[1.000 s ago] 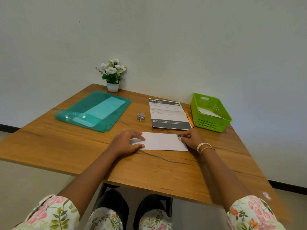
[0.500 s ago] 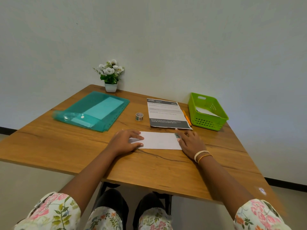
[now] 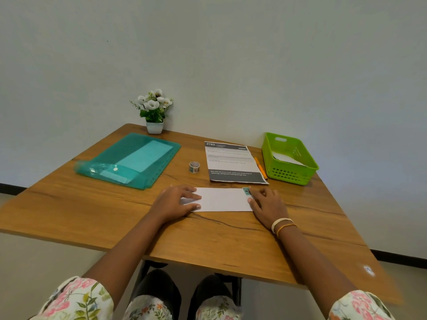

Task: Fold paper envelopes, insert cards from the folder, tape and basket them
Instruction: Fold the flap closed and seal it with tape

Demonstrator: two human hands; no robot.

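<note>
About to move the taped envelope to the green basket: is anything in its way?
The envelope lies under both hands. Between it and the basket lie the printed sheet's near right corner and the orange pen, both flat; lifting over them should clear.

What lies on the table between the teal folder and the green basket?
In the head view, the tape roll, the printed sheet and an orange pen lie between the teal folder and the green basket.

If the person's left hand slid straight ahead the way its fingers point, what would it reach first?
The left hand points right along the white paper envelope, so it would likely cross that and meet the right hand at the far end.
</note>
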